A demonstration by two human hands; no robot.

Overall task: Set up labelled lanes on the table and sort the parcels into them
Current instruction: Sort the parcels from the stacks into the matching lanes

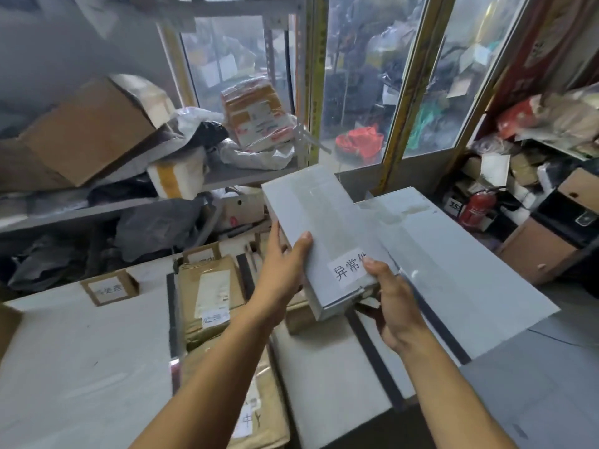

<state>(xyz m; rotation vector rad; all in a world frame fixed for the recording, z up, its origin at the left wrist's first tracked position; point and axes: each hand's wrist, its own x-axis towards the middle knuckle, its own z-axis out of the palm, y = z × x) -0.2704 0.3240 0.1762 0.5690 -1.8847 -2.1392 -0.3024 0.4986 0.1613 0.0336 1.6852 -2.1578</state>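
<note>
Above the counter (81, 351), both hands hold a long grey box (321, 234) with a white label (350, 270). Left hand (285, 273) grips its left edge, right hand (395, 306) pinches the near end. Brown parcels (207, 296) lie below between black tape strips (171, 312).

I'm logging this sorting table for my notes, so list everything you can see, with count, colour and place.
Grey rectangular cardboard box with white label: one, held above the table.
Larger grey flat box: one, right, beneath it.
Brown paper-wrapped parcels: at least two, middle lane.
Small brown cardboard label card: one, left lane's far end.
Black tape strips: several, dividing the white table.
Red fire extinguisher: one, right floor.
Left hand: grips the box's left edge.
Right hand: grips its near end.
</note>
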